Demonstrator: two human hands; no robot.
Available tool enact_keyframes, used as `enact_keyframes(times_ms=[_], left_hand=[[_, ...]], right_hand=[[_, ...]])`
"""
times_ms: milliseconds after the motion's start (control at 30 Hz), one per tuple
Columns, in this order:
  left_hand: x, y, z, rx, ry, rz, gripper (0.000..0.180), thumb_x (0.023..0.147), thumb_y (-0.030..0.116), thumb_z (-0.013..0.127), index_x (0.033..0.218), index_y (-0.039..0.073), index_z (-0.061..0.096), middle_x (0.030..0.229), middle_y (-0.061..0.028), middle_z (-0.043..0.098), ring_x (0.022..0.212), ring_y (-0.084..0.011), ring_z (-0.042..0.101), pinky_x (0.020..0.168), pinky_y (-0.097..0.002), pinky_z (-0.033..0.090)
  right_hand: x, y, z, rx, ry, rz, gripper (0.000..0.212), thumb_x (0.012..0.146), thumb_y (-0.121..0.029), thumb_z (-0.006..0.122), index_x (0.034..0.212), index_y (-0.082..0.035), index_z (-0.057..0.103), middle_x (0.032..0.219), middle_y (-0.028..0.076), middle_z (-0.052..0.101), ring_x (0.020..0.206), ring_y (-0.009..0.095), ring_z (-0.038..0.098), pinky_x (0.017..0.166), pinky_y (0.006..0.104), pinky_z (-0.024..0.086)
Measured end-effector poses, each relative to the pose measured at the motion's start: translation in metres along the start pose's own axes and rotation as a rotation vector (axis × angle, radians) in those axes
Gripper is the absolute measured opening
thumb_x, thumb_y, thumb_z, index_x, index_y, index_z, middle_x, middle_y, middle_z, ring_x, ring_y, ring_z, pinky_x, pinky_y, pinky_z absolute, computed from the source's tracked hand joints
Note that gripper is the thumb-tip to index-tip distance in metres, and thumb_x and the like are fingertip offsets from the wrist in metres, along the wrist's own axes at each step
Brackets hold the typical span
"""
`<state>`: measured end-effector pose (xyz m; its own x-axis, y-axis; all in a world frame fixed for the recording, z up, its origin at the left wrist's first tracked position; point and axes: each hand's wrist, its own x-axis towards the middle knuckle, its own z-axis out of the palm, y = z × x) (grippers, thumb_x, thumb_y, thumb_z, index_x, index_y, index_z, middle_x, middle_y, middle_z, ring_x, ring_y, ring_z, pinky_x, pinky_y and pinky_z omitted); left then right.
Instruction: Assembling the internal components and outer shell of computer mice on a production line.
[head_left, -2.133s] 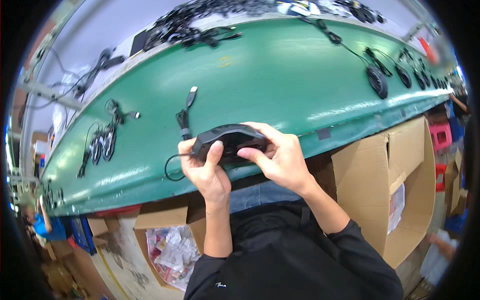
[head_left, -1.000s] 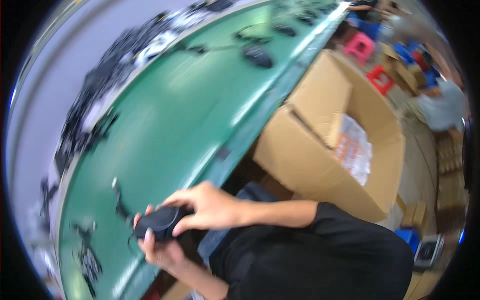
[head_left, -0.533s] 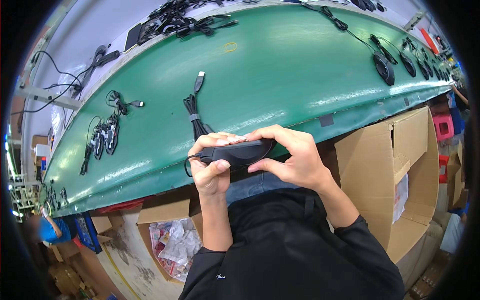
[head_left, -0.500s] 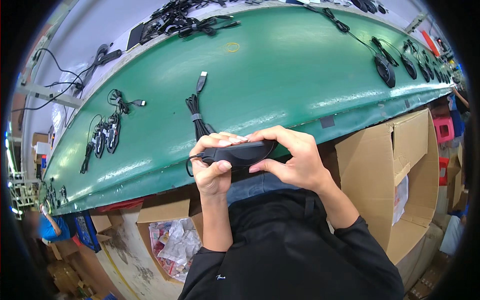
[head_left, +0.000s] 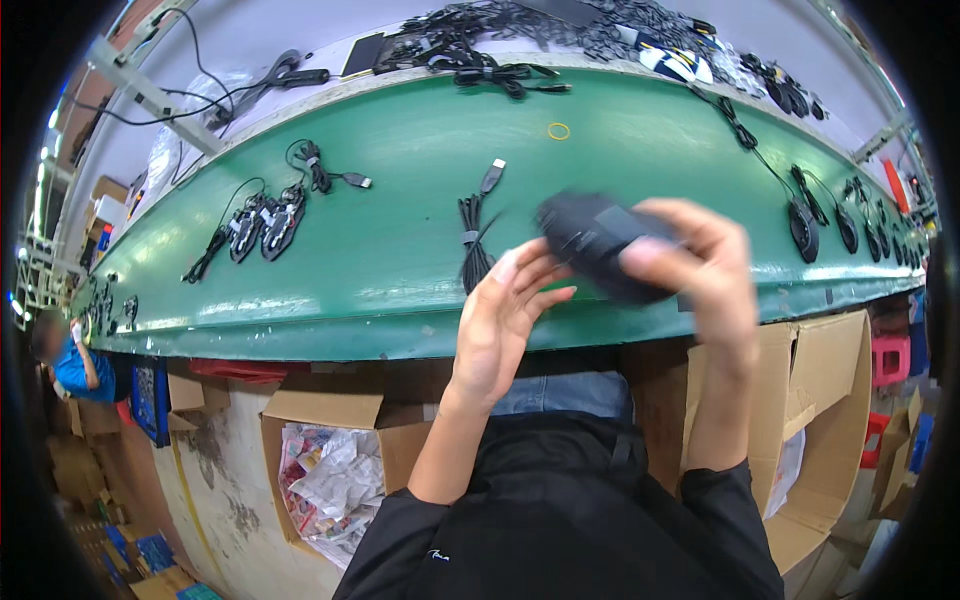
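A black computer mouse (head_left: 590, 240), smeared by motion, is tilted up above the green bench (head_left: 400, 220). My right hand (head_left: 705, 270) grips its right end, thumb across the near face. Beside the mouse's left end is my left hand (head_left: 500, 325), its fingers apart and bent; whether the fingertips touch the casing is unclear. Just beyond that hand lies a tied black cable (head_left: 472, 245) with a USB plug (head_left: 493, 177) pointing away from me. The mouse's underside is out of sight.
Mouse halves with circuit boards (head_left: 268, 222) lie at the left. Several finished-looking mice (head_left: 803, 232) line the right. A yellow rubber band (head_left: 558, 131) and cable heap (head_left: 500, 75) are farther back. Cardboard boxes (head_left: 325, 400) stand below the bench, and a co-worker (head_left: 80, 365) is far left.
Both hands held the mouse low at the bench's near edge; now my right hand has lifted it up and right. My left fingers have loosened and spread. The view has shifted too.
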<state>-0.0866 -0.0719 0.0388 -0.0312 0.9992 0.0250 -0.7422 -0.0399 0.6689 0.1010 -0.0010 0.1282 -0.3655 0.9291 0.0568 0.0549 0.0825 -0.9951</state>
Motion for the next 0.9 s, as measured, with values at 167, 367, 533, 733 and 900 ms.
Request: enact_keyframes(times_ms=[167, 367, 533, 733, 900], left_hand=[[-0.031, 0.046, -0.02, 0.694, 0.177, 0.23, 0.016, 0.097, 0.009, 0.061, 0.101, -0.003, 0.071, 0.099, -0.0115, 0.072, 0.092, -0.017, 0.067, 0.081, -0.0299, 0.053], [0.007, 0.16, -0.123, 1.62, 0.721, 0.582, 0.024, 0.088, 0.021, 0.072, 0.101, 0.001, 0.072, 0.096, -0.0133, 0.073, 0.089, -0.0227, 0.069, 0.083, -0.0327, 0.051], [0.034, 0.213, -0.209, 2.263, 0.535, 0.401, 0.067, 0.086, 0.046, 0.07, 0.122, -0.009, 0.058, 0.126, -0.0281, 0.059, 0.122, -0.0386, 0.054, 0.106, -0.0416, 0.041], [0.03, 0.128, -0.13, 2.023, 0.382, 0.551, 0.041, 0.087, 0.031, 0.072, 0.108, -0.003, 0.063, 0.106, -0.0221, 0.065, 0.102, -0.0382, 0.06, 0.092, -0.0441, 0.047], [0.008, 0.091, -0.077, 1.853, 0.577, 0.297, 0.045, 0.082, 0.028, 0.077, 0.108, -0.003, 0.059, 0.116, -0.0202, 0.058, 0.112, -0.0379, 0.052, 0.098, -0.0437, 0.043]], right_hand=[[0.032, 0.02, -0.122, 0.0, 0.711, -0.084, 0.041, 0.085, -0.024, 0.073, 0.117, 0.001, 0.069, 0.104, 0.005, 0.07, 0.094, 0.011, 0.063, 0.082, 0.0242, 0.045], [0.045, 0.096, -0.204, -0.967, 1.201, 0.384, 0.042, 0.081, -0.033, 0.078, 0.109, -0.003, 0.073, 0.102, 0.013, 0.074, 0.088, 0.029, 0.07, 0.08, 0.0386, 0.053], [0.086, 0.066, -0.065, -1.015, 0.714, -0.185, 0.038, 0.086, -0.025, 0.069, 0.121, -0.01, 0.068, 0.107, 0.016, 0.072, 0.096, 0.032, 0.069, 0.086, 0.0401, 0.052], [0.186, 0.107, -0.008, -0.968, 0.237, -0.342, 0.026, 0.085, -0.017, 0.069, 0.109, -0.006, 0.071, 0.105, 0.02, 0.07, 0.097, 0.034, 0.068, 0.088, 0.0415, 0.053], [0.194, 0.112, 0.003, -1.059, 0.121, -0.251, 0.008, 0.084, -0.005, 0.066, 0.087, -0.001, 0.071, 0.089, 0.022, 0.07, 0.089, 0.039, 0.068, 0.081, 0.047, 0.053]])
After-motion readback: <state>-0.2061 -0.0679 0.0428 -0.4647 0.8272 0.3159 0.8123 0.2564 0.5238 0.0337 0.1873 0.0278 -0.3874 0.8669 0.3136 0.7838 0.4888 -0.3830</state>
